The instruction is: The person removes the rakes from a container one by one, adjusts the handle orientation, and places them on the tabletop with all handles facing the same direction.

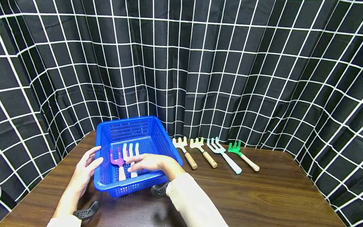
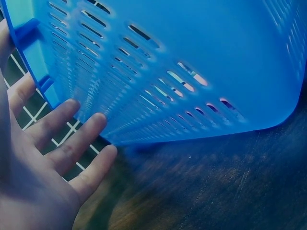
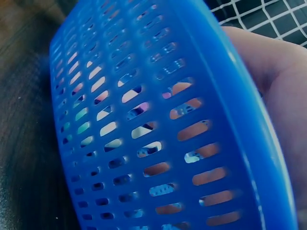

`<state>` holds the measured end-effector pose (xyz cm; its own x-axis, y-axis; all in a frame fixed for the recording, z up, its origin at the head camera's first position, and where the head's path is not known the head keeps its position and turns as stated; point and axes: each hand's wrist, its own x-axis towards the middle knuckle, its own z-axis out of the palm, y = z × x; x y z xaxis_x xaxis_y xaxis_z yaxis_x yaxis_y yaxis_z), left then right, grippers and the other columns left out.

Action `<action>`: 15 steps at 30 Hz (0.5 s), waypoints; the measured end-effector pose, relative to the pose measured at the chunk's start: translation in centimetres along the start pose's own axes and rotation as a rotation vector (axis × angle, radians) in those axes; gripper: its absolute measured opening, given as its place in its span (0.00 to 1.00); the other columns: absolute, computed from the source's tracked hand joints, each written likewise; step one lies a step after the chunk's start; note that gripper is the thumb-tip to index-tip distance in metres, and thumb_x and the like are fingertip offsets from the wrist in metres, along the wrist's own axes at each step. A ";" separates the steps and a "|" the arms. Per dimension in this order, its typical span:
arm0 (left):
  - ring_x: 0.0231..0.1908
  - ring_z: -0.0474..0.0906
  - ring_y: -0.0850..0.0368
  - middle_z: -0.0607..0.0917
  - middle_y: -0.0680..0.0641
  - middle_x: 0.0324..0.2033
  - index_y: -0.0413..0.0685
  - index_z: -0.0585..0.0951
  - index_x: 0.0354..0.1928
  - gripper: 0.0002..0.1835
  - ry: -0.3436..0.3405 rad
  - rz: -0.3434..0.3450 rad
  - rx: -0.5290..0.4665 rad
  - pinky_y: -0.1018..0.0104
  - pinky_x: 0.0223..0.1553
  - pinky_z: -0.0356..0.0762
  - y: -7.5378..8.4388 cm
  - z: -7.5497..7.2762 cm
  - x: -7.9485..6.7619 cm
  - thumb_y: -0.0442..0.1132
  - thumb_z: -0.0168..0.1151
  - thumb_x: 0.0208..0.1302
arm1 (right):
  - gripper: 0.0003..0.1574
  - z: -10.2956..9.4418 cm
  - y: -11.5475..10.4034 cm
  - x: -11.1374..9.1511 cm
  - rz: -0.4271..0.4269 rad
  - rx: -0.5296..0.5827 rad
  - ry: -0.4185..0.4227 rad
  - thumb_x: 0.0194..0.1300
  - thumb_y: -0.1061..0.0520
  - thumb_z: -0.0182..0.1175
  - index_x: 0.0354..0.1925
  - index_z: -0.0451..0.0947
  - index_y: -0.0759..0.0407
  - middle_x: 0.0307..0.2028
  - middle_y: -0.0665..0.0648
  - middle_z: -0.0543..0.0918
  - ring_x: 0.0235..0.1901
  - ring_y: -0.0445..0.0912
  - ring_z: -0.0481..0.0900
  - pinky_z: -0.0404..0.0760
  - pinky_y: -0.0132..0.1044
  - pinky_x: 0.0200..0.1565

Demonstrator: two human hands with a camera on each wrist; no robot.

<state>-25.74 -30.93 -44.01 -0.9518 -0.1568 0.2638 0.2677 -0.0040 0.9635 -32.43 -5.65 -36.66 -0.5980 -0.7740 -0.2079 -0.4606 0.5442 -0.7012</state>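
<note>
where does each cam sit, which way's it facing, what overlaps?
Head: worn on head, facing forward and down at the blue basket; left hand, right hand and sleeves show.
Left wrist: on left wrist, facing the basket's slotted outside; left hand shows.
Right wrist: on right wrist, facing the basket's slotted outside; right hand partly shows past the rim.
Shared: both wrist views show the basket's outside.

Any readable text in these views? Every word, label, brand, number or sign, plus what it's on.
None readable in any view.
Basket: no lettering visible.
Forks in the basket: no print visible.
Forks on the table: none visible.
Black wrist units: too small to tell if marked.
Curtain: white grid lines only, no characters.
</note>
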 end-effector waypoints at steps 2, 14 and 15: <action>0.47 0.79 0.60 0.76 0.56 0.51 0.43 0.62 0.69 0.27 0.000 -0.002 0.012 0.66 0.42 0.80 0.0 0.0 0.0 0.38 0.54 0.73 | 0.34 0.1 0.0 0.1 0.006 -0.076 -0.026 0.64 0.42 0.59 0.66 0.72 0.49 0.63 0.49 0.73 0.60 0.43 0.71 0.66 0.34 0.59; 0.48 0.78 0.61 0.74 0.50 0.54 0.43 0.61 0.70 0.27 0.002 -0.015 0.016 0.68 0.41 0.79 0.2 0.0 0.0 0.38 0.54 0.73 | 0.28 0.2 -0.1 0.0 0.087 -0.277 0.107 0.61 0.41 0.63 0.57 0.79 0.49 0.54 0.47 0.81 0.56 0.41 0.73 0.68 0.32 0.56; 0.48 0.78 0.61 0.73 0.50 0.55 0.43 0.61 0.70 0.28 0.001 -0.016 0.017 0.68 0.41 0.79 0.2 0.0 0.0 0.39 0.54 0.73 | 0.27 0.2 -0.1 0.0 0.099 -0.295 0.133 0.61 0.42 0.64 0.56 0.80 0.49 0.53 0.48 0.81 0.56 0.42 0.73 0.68 0.32 0.56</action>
<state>-25.72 -30.91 -43.86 -0.9556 -0.1582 0.2486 0.2502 0.0100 0.9681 -32.23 -5.75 -36.67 -0.7207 -0.6742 -0.1610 -0.5542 0.7000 -0.4505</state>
